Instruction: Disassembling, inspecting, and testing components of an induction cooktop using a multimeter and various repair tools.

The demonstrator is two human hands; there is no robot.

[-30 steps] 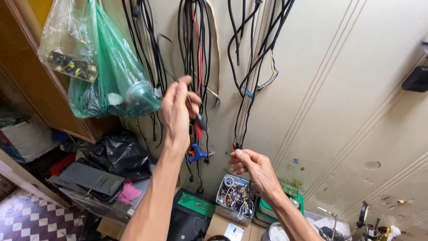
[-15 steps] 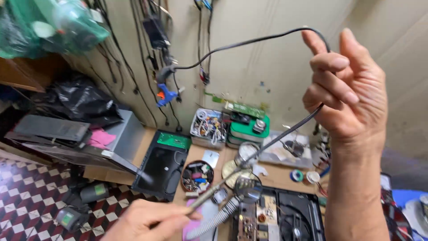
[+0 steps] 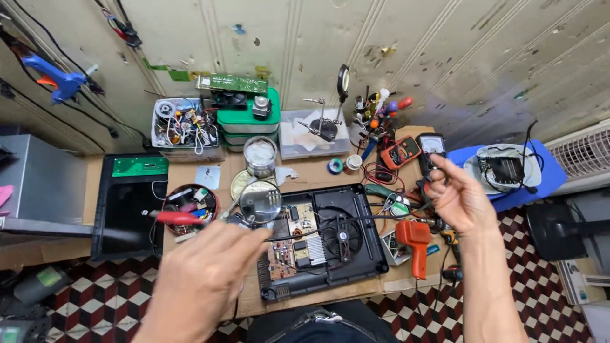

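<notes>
My left hand (image 3: 203, 279) is low in the foreground, its fingertips pinched on a thin black cable (image 3: 356, 220). The cable runs rightward over an opened black appliance (image 3: 372, 254), whose circuit board (image 3: 295, 244) and fan (image 3: 342, 236) are exposed. My right hand (image 3: 460, 197) grips the cable's other stretch in a loop beside an orange soldering gun (image 3: 416, 244). A magnifying glass (image 3: 260, 203) stands just beyond my left fingertips.
The cardboard-covered bench (image 3: 318, 174) holds a round tin of parts (image 3: 187, 206), green boxes (image 3: 248, 121), a clear box of wires (image 3: 184, 127), meters (image 3: 401, 152) and tools. A black housing (image 3: 127, 203) lies at the left. A blue stool (image 3: 553, 174) carries a white device. A blue glue gun (image 3: 60, 79) hangs on the wall.
The view has swung down from the wall cables to the bench. Both hands have come down with the black cable, the right from high up to just above the bench.
</notes>
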